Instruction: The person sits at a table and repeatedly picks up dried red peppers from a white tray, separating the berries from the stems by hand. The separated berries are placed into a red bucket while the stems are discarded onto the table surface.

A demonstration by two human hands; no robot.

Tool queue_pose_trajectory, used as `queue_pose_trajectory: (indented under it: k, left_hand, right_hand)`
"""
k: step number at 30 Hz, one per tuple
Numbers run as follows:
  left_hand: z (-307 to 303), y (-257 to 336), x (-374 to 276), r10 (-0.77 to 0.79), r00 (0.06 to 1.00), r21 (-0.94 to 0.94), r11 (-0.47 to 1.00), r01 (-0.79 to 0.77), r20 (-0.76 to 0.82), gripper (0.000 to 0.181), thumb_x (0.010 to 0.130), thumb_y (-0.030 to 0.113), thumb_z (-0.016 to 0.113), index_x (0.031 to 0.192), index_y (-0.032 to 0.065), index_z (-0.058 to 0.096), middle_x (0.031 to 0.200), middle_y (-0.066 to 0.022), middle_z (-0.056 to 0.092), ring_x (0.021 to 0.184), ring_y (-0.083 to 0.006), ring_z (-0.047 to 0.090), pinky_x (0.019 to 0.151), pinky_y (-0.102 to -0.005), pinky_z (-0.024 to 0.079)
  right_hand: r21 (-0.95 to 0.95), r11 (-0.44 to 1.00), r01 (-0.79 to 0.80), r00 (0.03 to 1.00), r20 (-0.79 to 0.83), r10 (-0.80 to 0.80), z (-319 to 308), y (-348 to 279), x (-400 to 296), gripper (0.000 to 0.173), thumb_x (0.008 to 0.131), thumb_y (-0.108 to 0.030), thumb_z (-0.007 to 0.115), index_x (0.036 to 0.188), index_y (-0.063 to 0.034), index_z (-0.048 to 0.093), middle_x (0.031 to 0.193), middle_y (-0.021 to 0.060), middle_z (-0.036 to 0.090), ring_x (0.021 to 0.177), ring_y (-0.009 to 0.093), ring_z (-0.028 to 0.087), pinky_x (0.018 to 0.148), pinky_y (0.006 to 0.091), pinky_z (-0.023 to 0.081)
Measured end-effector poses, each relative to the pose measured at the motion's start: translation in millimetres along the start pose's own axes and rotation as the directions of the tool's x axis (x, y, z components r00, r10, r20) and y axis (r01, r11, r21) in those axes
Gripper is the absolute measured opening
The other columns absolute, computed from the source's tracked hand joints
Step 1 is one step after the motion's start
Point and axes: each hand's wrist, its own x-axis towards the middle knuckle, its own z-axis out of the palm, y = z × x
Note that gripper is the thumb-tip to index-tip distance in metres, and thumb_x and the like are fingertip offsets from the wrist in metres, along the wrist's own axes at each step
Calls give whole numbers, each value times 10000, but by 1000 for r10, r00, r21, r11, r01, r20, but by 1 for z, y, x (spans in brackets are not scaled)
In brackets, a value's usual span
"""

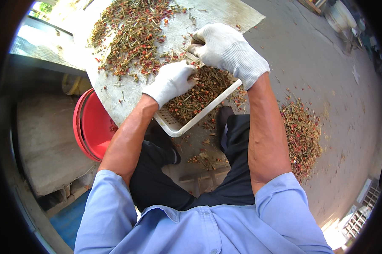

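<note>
My left hand (175, 79), in a white knit glove, hangs over the left part of a white plastic basket (207, 109). Its fingers are curled, and small bits of plant show by the fingertips; whether they are gripped I cannot tell. Higher up and to the right is my right hand (218, 47), gloved the same way, above the basket's far side. Its fingers bend inward with soiled tips, and what lies inside them is hidden. Dried stems with red and orange flower bits (191, 103) fill much of the tilted basket, which has a slotted wall.
A larger heap of the same plant material (130, 38) covers part of a pale tabletop (111, 92). Below its left edge stands a red plastic bucket (94, 127). Another pile (300, 136) lies on the concrete floor to the right. A white bucket (340, 17) stands far right.
</note>
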Motion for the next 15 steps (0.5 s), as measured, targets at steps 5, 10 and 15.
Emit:
queue_pose_trajectory:
  k: [5,10,15]
  left_hand:
    - [-1,14,-2,76,997,-15,997,-76,34,296,939,377,754,1062,111,792,945,-168,769,909,-390,752,828,-476,600]
    - [-12,-10,-3,-32,999,-55,998,33,11,331,952,396,744,1096,104,805,972,-177,781,932,-382,756,841,-468,595]
    - [-18,-72,3,-225,964,-71,974,217,-139,313,939,337,768,1141,102,811,1095,-165,788,1036,-362,756,929,-444,585]
  right_hand:
    - [30,1000,4,998,-56,-3,7,2,0,294,966,-344,737,1057,-73,803,982,195,771,924,378,750,837,453,581]
    - [12,1000,-13,1000,-5,13,4,1,2,284,978,-341,723,1054,-79,800,968,187,769,922,369,749,840,453,579]
    - [16,1000,-19,1000,24,18,2,-2,3,304,905,-308,674,1059,-89,817,1047,225,780,1015,395,764,927,484,602]
